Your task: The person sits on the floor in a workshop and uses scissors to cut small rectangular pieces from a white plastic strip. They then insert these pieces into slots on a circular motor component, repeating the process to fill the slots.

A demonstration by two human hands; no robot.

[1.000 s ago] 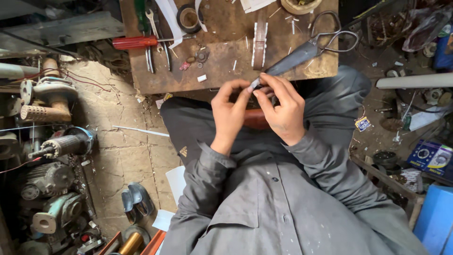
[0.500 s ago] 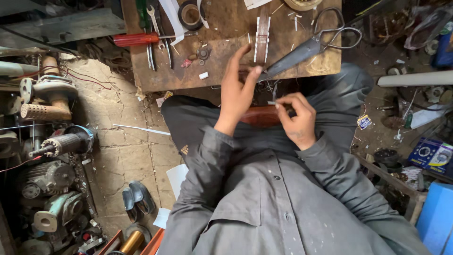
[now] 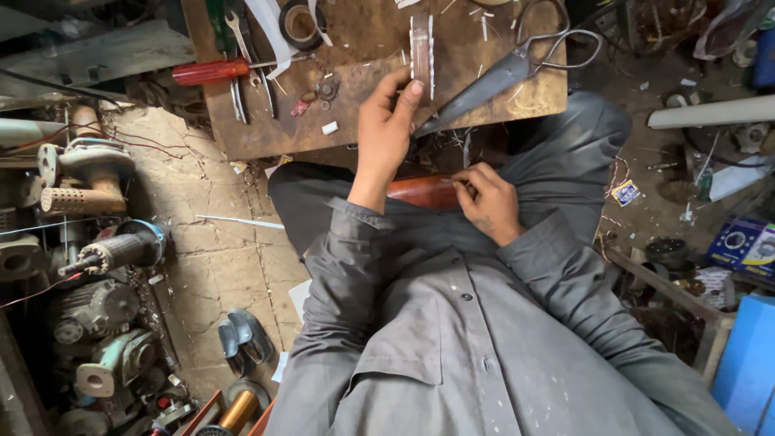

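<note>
- The wooden surface (image 3: 266,129) lies ahead of both hands, with big scissors (image 3: 500,73) just right of the left fingers
- The left hand (image 3: 386,133) reaches forward, fingers spread loose, tips touching the narrow ribbed strip (image 3: 420,44) on the surface; the step looks like picking it up, which calls for a pinch at its near end
- The right hand (image 3: 484,198) pinches the end of a reddish-brown rounded piece (image 3: 424,192) on the lap, glossy and smooth
</note>
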